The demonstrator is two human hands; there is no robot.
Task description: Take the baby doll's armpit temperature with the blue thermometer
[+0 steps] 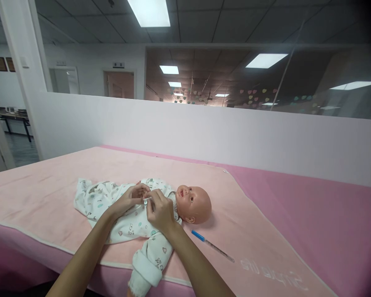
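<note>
A baby doll (pixel 195 204) lies on its back with its head to the right, dressed in a white printed romper (pixel 132 227). Over the doll's chest my two hands meet. A small white strip (pixel 146 201) with dark marks shows between them; its exact kind cannot be made out. My right hand (pixel 160 209) pinches it between thumb and fingers. Curled from the other side, my left hand (pixel 132 200) has its thumb and fingertips at the strip's left end. One doll sleeve, with a folded cuff (pixel 146 268), stretches toward me between my forearms.
A blue-capped pen (pixel 213 246) lies right of my right forearm, below the doll's head. Under everything is a peach blanket (pixel 266 247) over a pink padded surface (pixel 321 206). Behind it rises a low white wall (pixel 204 132) with glass above.
</note>
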